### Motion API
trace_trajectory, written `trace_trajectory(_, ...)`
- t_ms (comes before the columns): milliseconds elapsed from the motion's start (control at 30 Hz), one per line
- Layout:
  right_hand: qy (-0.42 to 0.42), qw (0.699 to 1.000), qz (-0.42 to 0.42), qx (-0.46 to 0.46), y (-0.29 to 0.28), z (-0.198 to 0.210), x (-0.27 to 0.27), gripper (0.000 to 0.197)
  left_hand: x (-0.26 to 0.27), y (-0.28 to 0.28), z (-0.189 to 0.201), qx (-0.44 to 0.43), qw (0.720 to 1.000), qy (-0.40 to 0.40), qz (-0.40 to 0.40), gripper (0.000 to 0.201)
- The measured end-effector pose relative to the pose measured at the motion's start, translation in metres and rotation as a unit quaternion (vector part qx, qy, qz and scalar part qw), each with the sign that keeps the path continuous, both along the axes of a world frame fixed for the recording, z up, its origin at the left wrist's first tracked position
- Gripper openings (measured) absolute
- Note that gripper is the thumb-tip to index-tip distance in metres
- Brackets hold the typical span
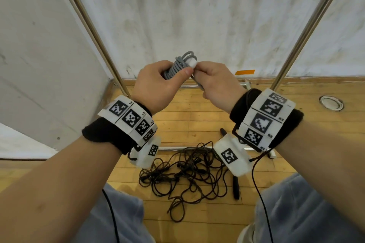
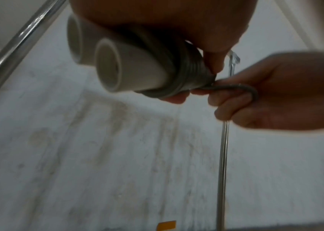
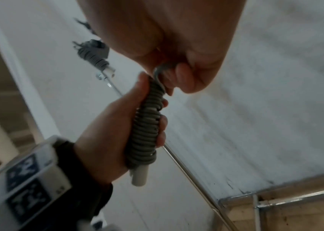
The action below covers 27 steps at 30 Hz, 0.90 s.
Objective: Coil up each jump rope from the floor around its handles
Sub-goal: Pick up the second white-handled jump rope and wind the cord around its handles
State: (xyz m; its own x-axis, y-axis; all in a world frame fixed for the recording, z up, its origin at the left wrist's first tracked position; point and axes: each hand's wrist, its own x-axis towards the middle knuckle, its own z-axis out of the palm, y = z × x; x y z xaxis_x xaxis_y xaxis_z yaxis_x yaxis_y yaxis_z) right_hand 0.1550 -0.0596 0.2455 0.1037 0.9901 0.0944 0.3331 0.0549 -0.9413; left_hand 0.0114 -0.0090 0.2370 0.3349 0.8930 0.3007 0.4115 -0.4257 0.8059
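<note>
A grey jump rope [image 1: 177,67] is wound in tight turns round its two white handles [image 2: 129,68], held up in front of the wall. My left hand [image 1: 156,83] grips the wound bundle [image 3: 145,129] round its middle. My right hand [image 1: 215,83] pinches the last grey loop of the rope [image 2: 242,89] at the bundle's end. A second jump rope [image 1: 187,171], dark brown with black handles [image 1: 236,187], lies in a loose tangle on the wooden floor between my knees.
Two slanted metal poles [image 1: 92,31] [image 1: 308,31] and a low metal bar [image 1: 177,148] frame the space before a stained white wall. A round floor fitting [image 1: 331,102] sits at the right. An orange tape strip [image 1: 245,72] marks the wall's base.
</note>
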Motion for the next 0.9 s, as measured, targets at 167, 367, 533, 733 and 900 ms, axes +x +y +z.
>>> trace_trajectory(167, -0.107, 0.994, 0.01, 0.003, -0.007, -0.004, 0.002, 0.016, 0.001, -0.003, -0.011, 0.019, 0.997, 0.068, -0.01, 0.03)
trace_trajectory(367, -0.188, 0.981, 0.027, -0.024, -0.012, -0.006, 0.003, 0.015, 0.004, -0.007, -0.011, -0.061, 0.988, 0.106, -0.097, 0.038)
trace_trajectory(533, -0.26, 0.964, 0.037, -0.035, -0.012, -0.005, 0.004, 0.011, 0.004, -0.008, -0.008, -0.039, 0.989, 0.108, -0.09, 0.039)
trace_trajectory(733, -0.332, 0.942, 0.038, -0.035, -0.005, -0.001, 0.0, 0.016, 0.004, -0.004, -0.01, 0.048, 0.99, 0.13, -0.024, 0.041)
trace_trajectory(900, -0.352, 0.933, 0.045, -0.05, -0.004, -0.002, -0.002, 0.021, 0.004, 0.001, -0.015, 0.035, 0.991, 0.128, -0.01, 0.036)
